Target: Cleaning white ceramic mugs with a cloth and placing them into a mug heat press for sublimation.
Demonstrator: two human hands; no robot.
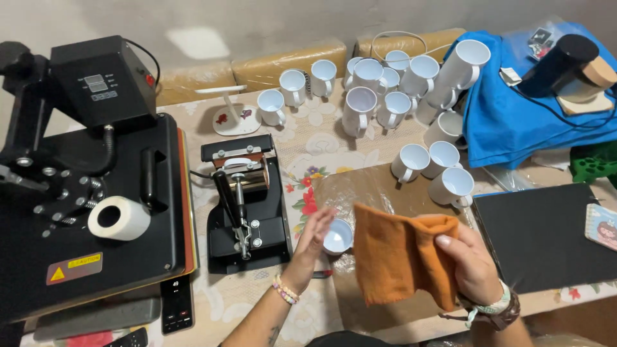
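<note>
mug (337, 236) upright, mouth up; cloth (397, 260) hanging

Head view: my right hand (472, 263) grips an orange cloth (398, 257), which hangs in folds. My left hand (313, 239), fingers flat and extended, rests against a white mug (339, 236) on a brown sheet (366, 189). Just left stands the black mug press (244, 205); beyond it, the large flat heat press (83, 186) bearing a tape roll (119, 218). More white mugs (385, 96) cluster behind.

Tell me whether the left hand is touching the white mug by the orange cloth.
Touching. The head view shows the left hand with its fingers against the side of the white mug, no gap visible.
</note>
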